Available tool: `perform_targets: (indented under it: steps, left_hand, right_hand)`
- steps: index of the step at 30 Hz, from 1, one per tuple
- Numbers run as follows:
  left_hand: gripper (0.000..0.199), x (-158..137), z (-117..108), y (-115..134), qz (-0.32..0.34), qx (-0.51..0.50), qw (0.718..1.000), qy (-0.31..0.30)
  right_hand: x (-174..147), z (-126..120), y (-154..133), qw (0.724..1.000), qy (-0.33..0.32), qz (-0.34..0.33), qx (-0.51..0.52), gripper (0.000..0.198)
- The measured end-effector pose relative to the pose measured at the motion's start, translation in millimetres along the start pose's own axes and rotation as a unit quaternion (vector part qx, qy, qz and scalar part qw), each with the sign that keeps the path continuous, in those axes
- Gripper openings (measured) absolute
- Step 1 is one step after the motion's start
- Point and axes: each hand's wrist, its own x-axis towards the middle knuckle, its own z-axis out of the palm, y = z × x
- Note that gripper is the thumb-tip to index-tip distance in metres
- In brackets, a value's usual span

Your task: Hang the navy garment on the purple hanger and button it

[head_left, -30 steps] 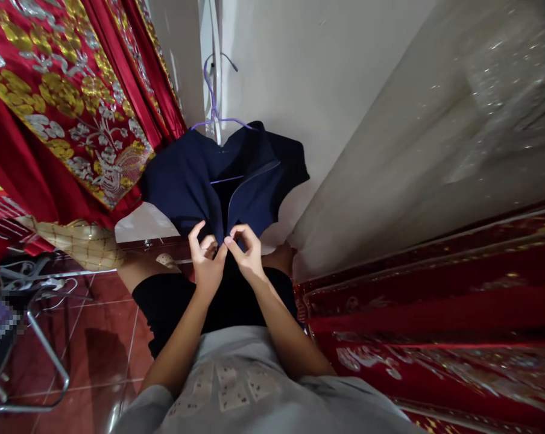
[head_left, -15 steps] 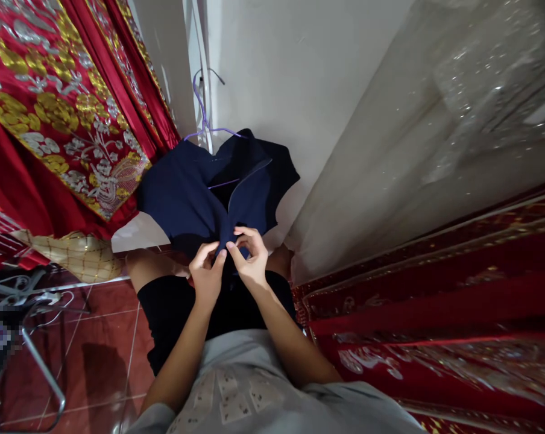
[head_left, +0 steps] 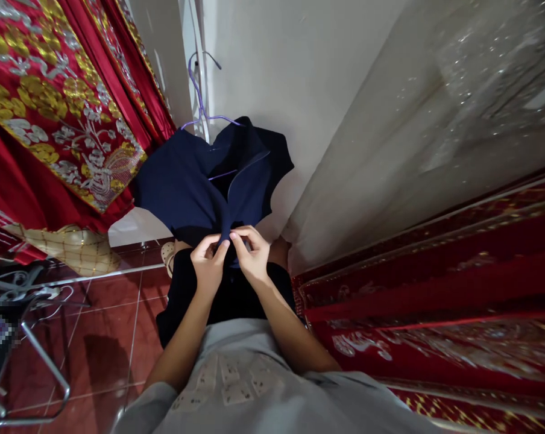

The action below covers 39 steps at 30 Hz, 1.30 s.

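A navy blue shirt with a deep front neckline hangs from a purple wire hanger in front of me. My left hand pinches the front edge of the shirt between thumb and fingers, low on the opening. Right beside it, my right hand grips the same edge, its thumb close to the left thumb. Both hands are closed on the cloth. What lies between the fingertips is too small to make out. The shirt's lower part drops out of sight behind my hands.
Red cloth with gold and silver embroidery hangs at the left. Clear plastic sheeting covers the right side above more red embroidered fabric. A metal-framed chair stands on red floor tiles at lower left.
Both hands stay on the shirt's front edge, with the right fingers closer together. My left leg has shifted inward, bringing a beige clog into view. The view has tilted slightly.
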Motion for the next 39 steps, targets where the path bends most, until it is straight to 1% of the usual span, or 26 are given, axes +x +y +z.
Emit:
perform_targets:
  steps: [3,5,8,10,12,14,17,19,21,23,25,27,29,31,33,35,37,39]
  left_hand:
    - [0.018,-4,4,-2,-0.003,0.004,1.0,0.004]
    - [0.022,-7,7,-2,0.01,-0.003,1.0,0.015]
    - [0.028,-9,7,-2,0.041,-0.019,0.999,0.01]
    - [0.028,-8,3,-2,0.057,-0.015,0.998,-0.007]
    - [0.028,-5,-4,-1,0.073,-0.003,0.997,-0.009]
    - [0.028,-3,-10,0,0.088,0.009,0.996,-0.002]
    - [0.027,-2,-13,-2,0.105,0.031,0.994,-0.004]
    - [0.023,-4,-11,-6,0.119,0.056,0.991,-0.014]
    - [0.02,-4,-9,-11,0.132,0.091,0.987,-0.027]
    - [0.015,0,-8,-15,0.144,0.139,0.978,-0.051]
    - [0.01,12,-10,-11,0.172,0.184,0.964,-0.086]
    - [0.01,32,-11,2,0.236,0.203,0.944,-0.106]
    - [0.012,56,-11,24,0.314,0.2,0.923,-0.094]
    - [0.016,83,-8,49,0.364,0.205,0.905,-0.082]
    - [0.02,109,-2,69,0.387,0.222,0.888,-0.109]
    - [0.022,134,6,80,0.391,0.251,0.872,-0.156]
    - [0.02,157,15,81,0.385,0.283,0.856,-0.195]
    - [0.019,175,21,77,0.379,0.304,0.846,-0.218]
  right_hand:
    - [-3,-2,4,1.0,0.008,0.019,-0.018,0.018]
    - [-7,0,7,0.999,0.017,0.012,-0.036,0.019]
    - [-7,6,11,0.996,0.037,-0.048,-0.061,0.017]
    - [8,9,14,0.991,0.039,-0.102,-0.079,0.019]
    - [43,12,17,0.983,0.011,-0.153,-0.104,0.023]
    - [94,14,18,0.968,-0.039,-0.203,-0.142,0.03]
    - [178,16,11,0.95,-0.078,-0.236,-0.188,0.041]
    - [220,17,2,0.939,-0.106,-0.253,-0.208,0.044]
    - [240,19,-8,0.929,-0.133,-0.262,-0.223,0.045]
    - [241,20,-18,0.931,-0.145,-0.255,-0.219,0.044]
    - [229,20,-23,0.947,-0.129,-0.226,-0.188,0.044]
    - [212,20,-22,0.971,-0.098,-0.17,-0.134,0.045]
    - [195,19,-16,0.991,-0.074,-0.087,-0.069,0.047]
    - [182,19,-8,0.998,-0.065,0.022,-0.006,0.048]
    - [172,20,-4,0.987,-0.06,0.142,0.053,0.049]
    - [168,24,-4,0.963,-0.057,0.241,0.107,0.05]
    - [168,27,-8,0.942,-0.071,0.291,0.149,0.052]
    - [170,30,-15,0.933,-0.103,0.3,0.169,0.053]
